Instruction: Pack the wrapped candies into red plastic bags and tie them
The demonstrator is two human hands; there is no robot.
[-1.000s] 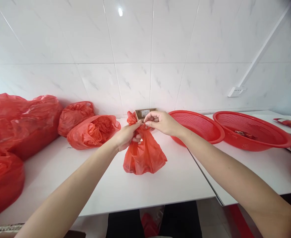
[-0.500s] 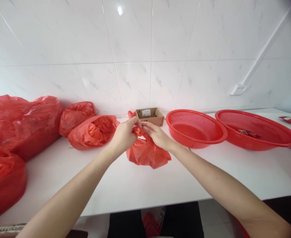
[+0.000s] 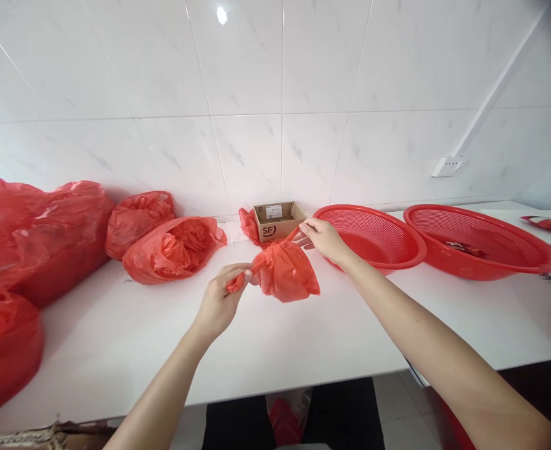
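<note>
A small filled red plastic bag [image 3: 285, 275] rests on the white table [image 3: 303, 337] in the middle. My left hand [image 3: 221, 300] pinches one handle of it, pulled out to the near left. My right hand [image 3: 319, 236] pinches the other handle, pulled to the far right. The two handles are stretched apart across the top of the bag. Both hands are closed on the plastic.
A small open cardboard box [image 3: 275, 220] stands at the wall behind the bag. Two red mesh baskets [image 3: 373, 234] [image 3: 479, 240] sit to the right. Several stuffed red bags [image 3: 174, 247] [image 3: 40, 231] lie along the left. White tiled wall behind.
My hands were together at the bag's top; now they have drawn apart, each pulling a handle outward. The bag has sunk onto the table and sits lower and rounder.
</note>
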